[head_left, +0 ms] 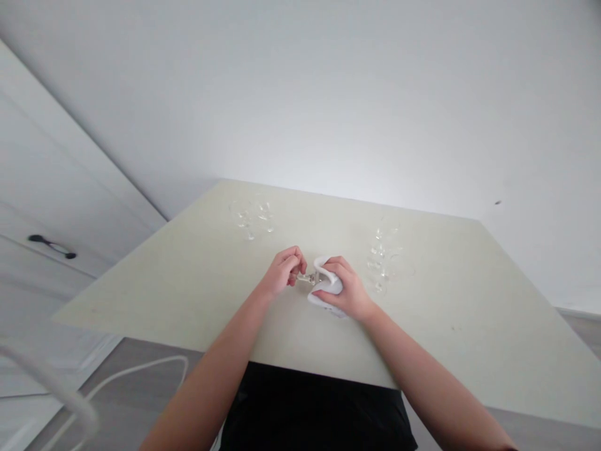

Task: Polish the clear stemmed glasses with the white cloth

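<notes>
Near the middle of the table, a clear stemmed glass (pixel 307 278) is held sideways between my hands. My left hand (pixel 284 270) is closed around its stem end, and the fingers hide the foot. A folded white cloth (pixel 332 285) wraps the bowl end, hiding most of the bowl. My right hand (pixel 348 289) grips this cloth around the glass, with the thumb on the near side and fingers on the far side.
Some clear glasses (pixel 265 217) stand at the back left of the pale table (pixel 188 282). Several more clear glasses (pixel 378 252) are grouped right of my hands. A wall rises behind the table; a white cabinet with a black handle (pixel 51 246) and a white cable (pixel 136 368) are at left.
</notes>
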The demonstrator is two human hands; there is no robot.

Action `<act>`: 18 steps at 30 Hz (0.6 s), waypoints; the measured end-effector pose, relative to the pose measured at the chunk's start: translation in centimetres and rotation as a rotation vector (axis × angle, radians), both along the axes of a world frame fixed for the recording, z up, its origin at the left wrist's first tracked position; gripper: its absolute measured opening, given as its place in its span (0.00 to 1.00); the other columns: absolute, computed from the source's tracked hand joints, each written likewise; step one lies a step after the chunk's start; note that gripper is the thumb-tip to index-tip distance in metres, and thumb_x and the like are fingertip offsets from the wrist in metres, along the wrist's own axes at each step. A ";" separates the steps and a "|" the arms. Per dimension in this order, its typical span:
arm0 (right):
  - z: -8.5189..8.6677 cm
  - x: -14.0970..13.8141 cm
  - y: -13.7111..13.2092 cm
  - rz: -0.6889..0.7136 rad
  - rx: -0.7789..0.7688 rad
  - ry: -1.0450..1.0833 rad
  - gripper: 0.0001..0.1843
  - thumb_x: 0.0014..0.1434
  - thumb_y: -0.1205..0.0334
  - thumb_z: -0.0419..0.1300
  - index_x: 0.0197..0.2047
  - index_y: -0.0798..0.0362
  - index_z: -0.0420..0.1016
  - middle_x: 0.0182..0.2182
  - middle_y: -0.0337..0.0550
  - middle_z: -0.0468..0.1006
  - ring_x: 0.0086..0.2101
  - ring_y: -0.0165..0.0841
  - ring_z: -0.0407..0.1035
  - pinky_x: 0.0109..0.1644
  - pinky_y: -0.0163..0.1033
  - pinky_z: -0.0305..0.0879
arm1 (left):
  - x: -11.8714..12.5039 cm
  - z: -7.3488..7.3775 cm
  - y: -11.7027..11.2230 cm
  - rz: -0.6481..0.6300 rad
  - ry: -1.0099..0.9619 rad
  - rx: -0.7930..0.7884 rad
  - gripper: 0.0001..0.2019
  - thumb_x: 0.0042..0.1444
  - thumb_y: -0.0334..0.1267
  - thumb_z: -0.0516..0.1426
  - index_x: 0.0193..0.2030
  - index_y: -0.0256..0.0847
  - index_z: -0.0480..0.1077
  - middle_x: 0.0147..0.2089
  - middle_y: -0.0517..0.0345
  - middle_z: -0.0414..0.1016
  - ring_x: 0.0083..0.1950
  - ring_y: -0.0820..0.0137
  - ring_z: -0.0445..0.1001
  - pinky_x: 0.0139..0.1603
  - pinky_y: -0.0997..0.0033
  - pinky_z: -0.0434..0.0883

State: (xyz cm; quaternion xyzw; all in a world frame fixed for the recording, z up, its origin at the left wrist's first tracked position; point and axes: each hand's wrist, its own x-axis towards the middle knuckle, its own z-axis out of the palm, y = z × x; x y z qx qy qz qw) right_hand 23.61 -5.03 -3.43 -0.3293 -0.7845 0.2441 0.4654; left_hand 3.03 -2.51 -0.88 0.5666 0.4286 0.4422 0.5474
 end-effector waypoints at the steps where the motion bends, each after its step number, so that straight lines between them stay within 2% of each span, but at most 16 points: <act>1: 0.0 -0.2 -0.1 -0.029 -0.052 0.038 0.24 0.53 0.53 0.73 0.51 0.49 0.75 0.47 0.49 0.77 0.48 0.41 0.72 0.55 0.50 0.69 | 0.0 0.0 -0.1 0.006 -0.019 0.033 0.09 0.53 0.41 0.53 0.26 0.41 0.64 0.22 0.65 0.65 0.17 0.79 0.56 0.16 0.78 0.55; 6: 0.3 -1.1 -0.7 -0.187 -0.402 0.198 0.17 0.57 0.48 0.69 0.45 0.49 0.77 0.33 0.40 0.77 0.32 0.33 0.69 0.37 0.40 0.68 | 0.1 0.0 -0.3 -0.030 -0.041 0.130 0.07 0.51 0.39 0.54 0.27 0.42 0.60 0.26 0.63 0.70 0.17 0.80 0.57 0.17 0.79 0.56; 11: 0.5 -1.0 -0.7 -0.213 -0.430 0.223 0.17 0.55 0.50 0.70 0.43 0.50 0.76 0.31 0.38 0.75 0.31 0.31 0.67 0.35 0.37 0.66 | 0.3 0.0 -0.2 -0.038 -0.020 0.163 0.07 0.52 0.38 0.54 0.27 0.41 0.60 0.27 0.63 0.70 0.18 0.81 0.57 0.18 0.78 0.57; 13: 0.6 -0.7 -0.7 -0.185 -0.456 0.276 0.18 0.54 0.51 0.70 0.44 0.49 0.73 0.31 0.37 0.74 0.30 0.30 0.66 0.33 0.36 0.66 | 0.4 0.0 -0.2 -0.032 -0.024 0.156 0.07 0.51 0.38 0.54 0.26 0.41 0.60 0.26 0.63 0.70 0.18 0.81 0.57 0.18 0.78 0.57; 18: 0.8 -0.4 -0.9 0.009 -0.609 0.414 0.29 0.50 0.52 0.73 0.49 0.48 0.65 0.32 0.34 0.73 0.28 0.28 0.66 0.30 0.33 0.65 | 0.4 0.0 0.1 0.062 -0.065 0.057 0.05 0.48 0.38 0.52 0.26 0.41 0.60 0.25 0.64 0.70 0.17 0.80 0.57 0.16 0.78 0.54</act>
